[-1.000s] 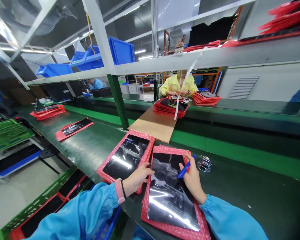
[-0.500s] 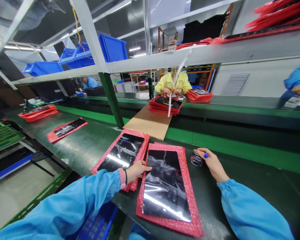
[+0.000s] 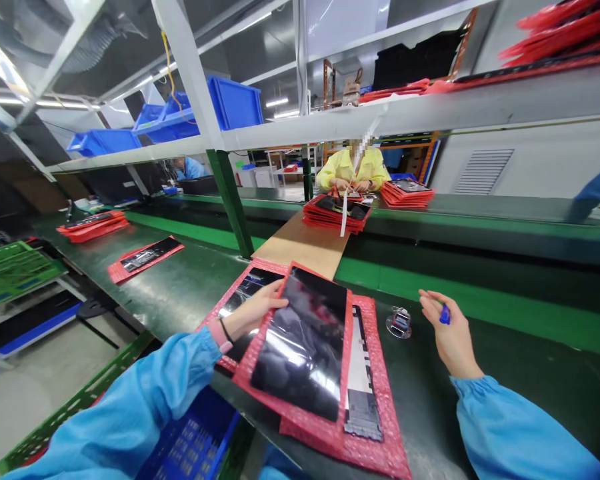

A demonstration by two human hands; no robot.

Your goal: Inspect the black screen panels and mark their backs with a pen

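My left hand point(image 3: 253, 312) grips the left edge of a glossy black panel in a red bubble-wrap sleeve point(image 3: 300, 340) and tilts it up off the pile. Under it lies another red sleeve point(image 3: 367, 393) with a panel showing its grey circuit side. A second stack of sleeved panels point(image 3: 240, 293) sits just to the left, partly hidden by my hand. My right hand point(image 3: 450, 333) hovers over the green belt to the right, fingers curled round a small blue pen point(image 3: 445, 315). A small clear tape dispenser point(image 3: 399, 323) stands between the pile and that hand.
A brown cardboard sheet point(image 3: 305, 247) lies beyond the pile. More red sleeved panels point(image 3: 145, 257) and a stack point(image 3: 93, 223) rest on the belt to the left. A person in yellow point(image 3: 355, 170) works across the line behind red stacks point(image 3: 337, 213). Blue bins point(image 3: 230, 103) sit on the shelf.
My left hand has taken the top sleeved panel's edge and lifted it, uncovering the panel below. My right hand has drawn back from the tape dispenser and risen slightly, still holding the pen.
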